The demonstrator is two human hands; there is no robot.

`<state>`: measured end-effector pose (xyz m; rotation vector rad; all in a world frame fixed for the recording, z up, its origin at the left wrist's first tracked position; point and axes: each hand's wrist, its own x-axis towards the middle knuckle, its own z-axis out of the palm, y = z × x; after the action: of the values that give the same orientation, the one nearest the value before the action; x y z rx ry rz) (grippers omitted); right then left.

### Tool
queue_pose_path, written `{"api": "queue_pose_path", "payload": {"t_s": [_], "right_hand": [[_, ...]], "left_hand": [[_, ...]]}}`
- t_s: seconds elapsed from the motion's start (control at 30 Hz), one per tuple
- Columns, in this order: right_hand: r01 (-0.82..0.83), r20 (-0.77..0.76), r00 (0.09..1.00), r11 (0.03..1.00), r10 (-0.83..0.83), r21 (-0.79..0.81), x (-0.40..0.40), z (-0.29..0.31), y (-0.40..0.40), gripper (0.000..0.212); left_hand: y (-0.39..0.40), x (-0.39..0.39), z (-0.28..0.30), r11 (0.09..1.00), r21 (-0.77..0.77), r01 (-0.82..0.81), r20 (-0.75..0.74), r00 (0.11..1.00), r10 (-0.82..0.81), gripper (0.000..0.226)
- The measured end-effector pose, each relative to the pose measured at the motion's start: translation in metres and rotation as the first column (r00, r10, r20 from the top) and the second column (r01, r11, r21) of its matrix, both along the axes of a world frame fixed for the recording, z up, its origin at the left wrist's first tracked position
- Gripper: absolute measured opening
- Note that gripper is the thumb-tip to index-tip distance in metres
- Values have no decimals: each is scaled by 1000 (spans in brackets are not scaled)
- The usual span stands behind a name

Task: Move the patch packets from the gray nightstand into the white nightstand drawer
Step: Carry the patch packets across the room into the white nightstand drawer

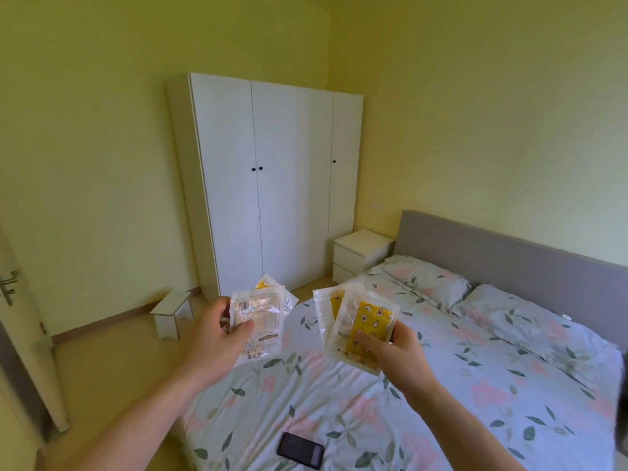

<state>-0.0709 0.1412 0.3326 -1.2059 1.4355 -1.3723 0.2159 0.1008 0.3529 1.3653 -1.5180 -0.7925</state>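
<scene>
Ahead of me, the bed (390, 419) fills the lower right, its gray headboard (509, 263) against the far wall with two pillows (475, 300) in front of it. A dark phone (300, 450) lies near the bed's closest edge. A strip of open floor (112, 351) runs along the bed's left side toward the white nightstand (360, 253), which sits between the wardrobe (272, 185) and the headboard. A small white stool (171, 312) stands on that floor near the left wall. An open door (20, 317) juts in at my far left.
</scene>
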Motion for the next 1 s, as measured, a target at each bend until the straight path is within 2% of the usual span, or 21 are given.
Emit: {"api": "queue_pose_path", "payload": {"t_s": [0.2, 0.47, 0.6, 0.8, 1.0], "right_hand": [[80, 0, 997, 994, -81, 77, 87, -31, -55, 17], [157, -3, 987, 971, -159, 178, 154, -64, -153, 19], [145, 13, 988, 965, -152, 219, 187, -84, -231, 19], [139, 53, 985, 937, -164, 319, 247, -116, -369, 19], [79, 24, 995, 934, -93, 347, 319, -112, -504, 19]], "left_hand": [[-76, 90, -29, 996, 80, 48, -20, 999, -47, 20], [-197, 158, -54, 987, 119, 105, 20, 994, -108, 19], [-277, 190, -73, 982, 146, 118, 32, 992, -124, 19], [-401, 248, -93, 955, 276, 114, 48, 990, -132, 19], [-517, 324, -88, 962, 269, 55, 76, 994, -78, 21]]}}
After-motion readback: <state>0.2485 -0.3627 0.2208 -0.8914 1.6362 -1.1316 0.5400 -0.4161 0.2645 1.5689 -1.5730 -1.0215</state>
